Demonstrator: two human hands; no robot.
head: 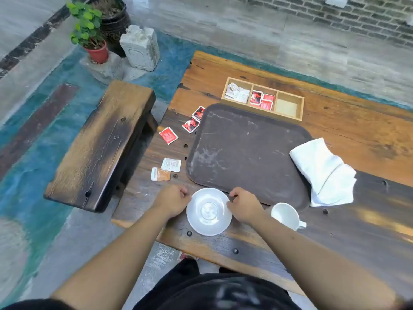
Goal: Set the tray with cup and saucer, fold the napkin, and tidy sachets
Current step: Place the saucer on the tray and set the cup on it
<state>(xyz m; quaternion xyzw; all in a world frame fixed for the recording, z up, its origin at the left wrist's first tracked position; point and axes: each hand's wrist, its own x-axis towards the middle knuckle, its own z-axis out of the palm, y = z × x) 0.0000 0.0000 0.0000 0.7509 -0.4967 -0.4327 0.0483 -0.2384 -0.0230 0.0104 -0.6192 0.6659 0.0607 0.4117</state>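
Hands: your left hand (173, 201) and right hand (243, 205) pinch opposite edges of the round white saucer (209, 211) on the wooden tabletop (357, 231), dark tray (248, 151) just beyond, white cup (286, 215) right of your right hand.

Diffuse daylight, bright and even, no hard shadows. Soft shadow only under the bench (100, 144) and along the near table (357, 135) edge. Mild glare: pale sheen on the floor upper centre, warm specular patch on the table's right side, saucer (209, 211) and napkin (324, 173) close to blown out, little texture left. Wide-angle distortion: table edges and brick wall (335, 12) bow toward the corners. Soft overall with compression smear; dark clothing at bottom edge is blurred, sachet (168, 135) print unreadable
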